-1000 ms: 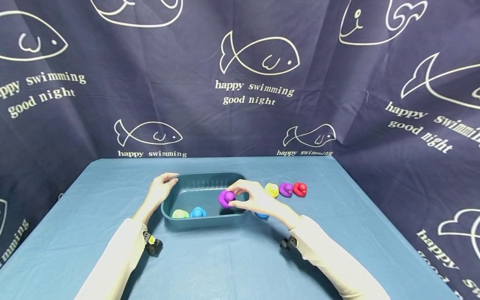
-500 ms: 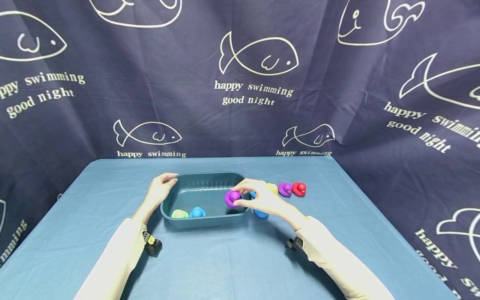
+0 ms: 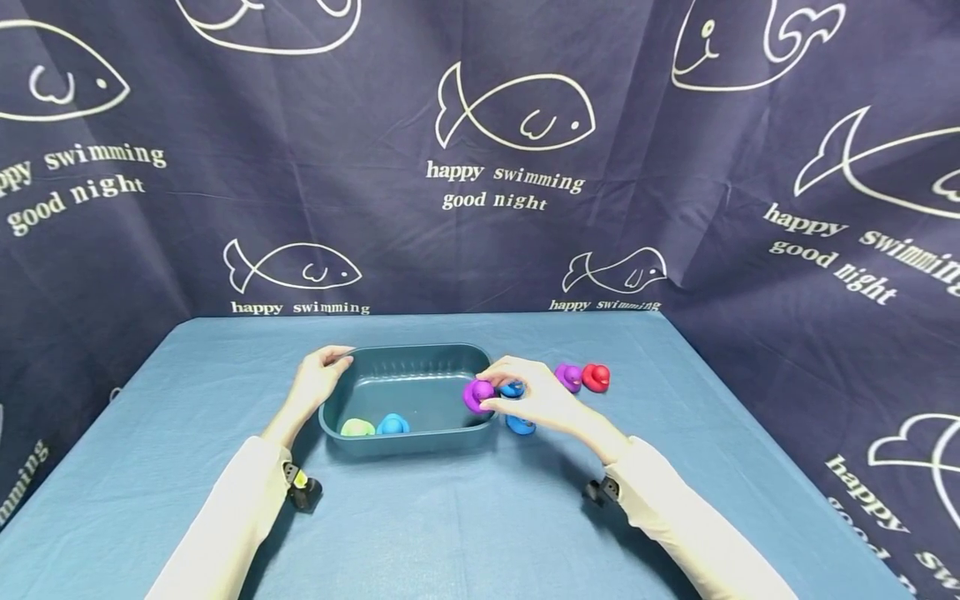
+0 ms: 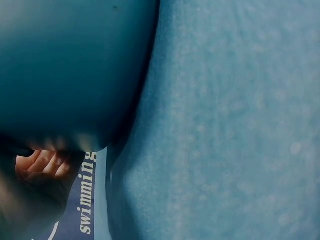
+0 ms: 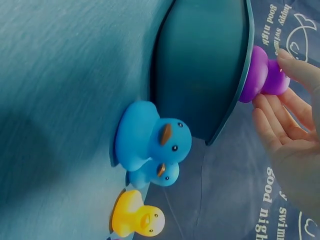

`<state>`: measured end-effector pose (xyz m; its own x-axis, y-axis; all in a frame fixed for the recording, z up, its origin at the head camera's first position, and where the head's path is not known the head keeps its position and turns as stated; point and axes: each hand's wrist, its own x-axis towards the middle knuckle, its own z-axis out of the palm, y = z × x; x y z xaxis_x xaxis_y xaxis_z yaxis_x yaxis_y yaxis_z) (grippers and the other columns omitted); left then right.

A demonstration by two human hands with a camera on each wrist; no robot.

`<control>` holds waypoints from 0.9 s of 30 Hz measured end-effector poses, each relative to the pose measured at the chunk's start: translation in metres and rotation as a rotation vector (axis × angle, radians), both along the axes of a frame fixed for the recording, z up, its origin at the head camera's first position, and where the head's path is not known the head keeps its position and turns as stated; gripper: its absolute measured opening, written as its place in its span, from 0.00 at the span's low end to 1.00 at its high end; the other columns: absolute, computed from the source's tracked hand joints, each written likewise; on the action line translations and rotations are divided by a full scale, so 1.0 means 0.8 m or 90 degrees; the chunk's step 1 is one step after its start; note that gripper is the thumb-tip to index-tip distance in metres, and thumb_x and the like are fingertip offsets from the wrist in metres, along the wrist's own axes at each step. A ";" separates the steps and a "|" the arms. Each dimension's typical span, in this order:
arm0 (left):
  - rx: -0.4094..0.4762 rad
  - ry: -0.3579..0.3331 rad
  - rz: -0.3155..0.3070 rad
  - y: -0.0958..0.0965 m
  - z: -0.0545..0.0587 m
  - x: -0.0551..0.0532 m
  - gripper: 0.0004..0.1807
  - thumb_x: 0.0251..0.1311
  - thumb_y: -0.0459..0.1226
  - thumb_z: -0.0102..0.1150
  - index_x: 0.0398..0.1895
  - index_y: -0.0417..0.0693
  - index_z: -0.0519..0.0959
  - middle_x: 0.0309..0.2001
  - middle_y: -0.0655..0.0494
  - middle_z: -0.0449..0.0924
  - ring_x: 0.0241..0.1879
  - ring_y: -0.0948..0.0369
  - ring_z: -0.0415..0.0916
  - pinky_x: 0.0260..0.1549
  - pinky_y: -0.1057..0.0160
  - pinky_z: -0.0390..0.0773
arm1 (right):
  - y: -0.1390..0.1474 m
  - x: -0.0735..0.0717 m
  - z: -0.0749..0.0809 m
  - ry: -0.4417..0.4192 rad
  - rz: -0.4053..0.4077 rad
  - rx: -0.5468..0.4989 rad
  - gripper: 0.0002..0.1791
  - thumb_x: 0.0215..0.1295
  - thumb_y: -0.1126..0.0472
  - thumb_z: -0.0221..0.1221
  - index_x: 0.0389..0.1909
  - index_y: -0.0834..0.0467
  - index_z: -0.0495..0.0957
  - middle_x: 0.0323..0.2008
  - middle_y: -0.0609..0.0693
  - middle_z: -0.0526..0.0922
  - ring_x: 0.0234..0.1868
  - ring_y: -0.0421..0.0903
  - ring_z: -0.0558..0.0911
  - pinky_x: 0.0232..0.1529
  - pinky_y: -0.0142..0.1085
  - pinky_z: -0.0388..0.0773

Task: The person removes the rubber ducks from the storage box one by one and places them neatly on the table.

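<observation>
In the head view my right hand [image 3: 538, 394] pinches a purple rubber duck [image 3: 478, 396] between thumb and fingertips at the right rim of a dark teal basin [image 3: 420, 444]. The right wrist view shows this purple duck [image 5: 263, 75] just above that rim, the hand [image 5: 295, 120] beside it. My left hand [image 3: 315, 385] grips the basin's left rim; the left wrist view catches only its fingers [image 4: 47, 164] beyond the basin wall [image 4: 70, 75]. Inside the basin, a light green duck [image 3: 357, 427] and a blue duck [image 3: 392, 424] sit near the front wall.
Right of the basin stand two blue ducks [image 5: 150, 137] and a yellow duck [image 5: 136, 216], which my right hand hides in the head view. Farther right are another purple duck [image 3: 568, 377] and a red duck [image 3: 596, 377]. A printed curtain [image 3: 405, 233] surrounds the blue table [image 3: 420, 533].
My right hand has carried the purple duck rightward from over the basin's interior to its right rim. The blue ducks beyond came into sight. My left hand keeps its place on the rim.
</observation>
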<state>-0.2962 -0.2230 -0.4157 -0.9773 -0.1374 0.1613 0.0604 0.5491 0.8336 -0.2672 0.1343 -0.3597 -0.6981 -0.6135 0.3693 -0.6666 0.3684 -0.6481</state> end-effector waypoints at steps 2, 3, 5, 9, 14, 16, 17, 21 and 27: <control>-0.001 -0.002 0.001 0.000 0.000 0.000 0.17 0.67 0.37 0.50 0.54 0.39 0.76 0.51 0.39 0.78 0.50 0.49 0.74 0.48 0.55 0.71 | 0.002 0.000 0.000 -0.004 0.008 -0.010 0.20 0.51 0.62 0.69 0.47 0.58 0.79 0.39 0.51 0.84 0.41 0.46 0.83 0.48 0.40 0.76; -0.004 -0.002 0.001 0.000 0.000 0.000 0.17 0.67 0.37 0.50 0.54 0.39 0.76 0.51 0.39 0.78 0.50 0.49 0.74 0.48 0.55 0.71 | 0.003 0.000 0.001 -0.003 0.008 -0.009 0.20 0.51 0.63 0.69 0.47 0.60 0.79 0.39 0.52 0.84 0.41 0.48 0.83 0.47 0.39 0.76; -0.006 -0.001 0.001 0.000 0.000 0.000 0.17 0.67 0.37 0.50 0.54 0.39 0.76 0.50 0.39 0.79 0.50 0.49 0.75 0.47 0.56 0.71 | 0.003 0.009 0.010 0.001 0.007 -0.007 0.20 0.51 0.66 0.68 0.46 0.63 0.79 0.39 0.56 0.84 0.41 0.51 0.82 0.46 0.36 0.76; -0.011 0.002 0.003 0.000 0.000 0.000 0.16 0.66 0.37 0.50 0.54 0.39 0.76 0.50 0.40 0.79 0.49 0.50 0.75 0.45 0.58 0.71 | 0.001 0.027 0.029 0.017 0.004 -0.010 0.18 0.50 0.68 0.67 0.44 0.66 0.79 0.39 0.58 0.83 0.39 0.52 0.82 0.45 0.34 0.76; -0.009 0.006 0.004 0.000 -0.001 -0.001 0.16 0.66 0.36 0.50 0.53 0.39 0.77 0.49 0.40 0.80 0.48 0.50 0.75 0.44 0.60 0.71 | 0.007 0.030 0.034 0.023 0.014 -0.027 0.18 0.51 0.69 0.67 0.44 0.67 0.79 0.41 0.60 0.83 0.41 0.53 0.82 0.46 0.42 0.77; -0.011 0.011 0.005 0.000 -0.002 -0.001 0.16 0.66 0.36 0.50 0.52 0.38 0.77 0.48 0.40 0.80 0.47 0.51 0.75 0.43 0.61 0.71 | 0.010 0.029 0.035 0.028 0.017 -0.029 0.18 0.51 0.70 0.67 0.45 0.68 0.78 0.40 0.60 0.83 0.41 0.54 0.81 0.46 0.46 0.76; -0.014 0.015 0.005 0.000 -0.002 -0.001 0.16 0.66 0.36 0.50 0.52 0.38 0.77 0.48 0.39 0.80 0.46 0.51 0.75 0.43 0.61 0.71 | 0.011 0.029 0.034 0.031 0.017 -0.029 0.18 0.51 0.70 0.66 0.45 0.68 0.78 0.40 0.60 0.82 0.41 0.54 0.81 0.46 0.47 0.76; -0.020 0.022 0.010 0.001 -0.003 -0.002 0.16 0.65 0.36 0.50 0.51 0.38 0.77 0.47 0.40 0.81 0.45 0.52 0.75 0.42 0.62 0.71 | 0.017 0.028 0.034 0.046 0.006 -0.028 0.19 0.50 0.71 0.67 0.45 0.68 0.78 0.40 0.60 0.82 0.40 0.53 0.81 0.46 0.45 0.76; -0.012 0.016 0.013 0.002 -0.002 -0.001 0.16 0.65 0.36 0.50 0.52 0.39 0.77 0.48 0.40 0.80 0.47 0.51 0.75 0.44 0.60 0.71 | 0.024 0.030 0.034 0.087 -0.026 -0.006 0.19 0.48 0.68 0.69 0.44 0.66 0.79 0.40 0.57 0.83 0.41 0.51 0.81 0.48 0.36 0.75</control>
<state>-0.2966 -0.2212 -0.4174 -0.9700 -0.1534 0.1888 0.0704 0.5660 0.8214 -0.2434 0.1535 -0.3326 -0.6660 -0.5814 0.4674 -0.7327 0.3922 -0.5561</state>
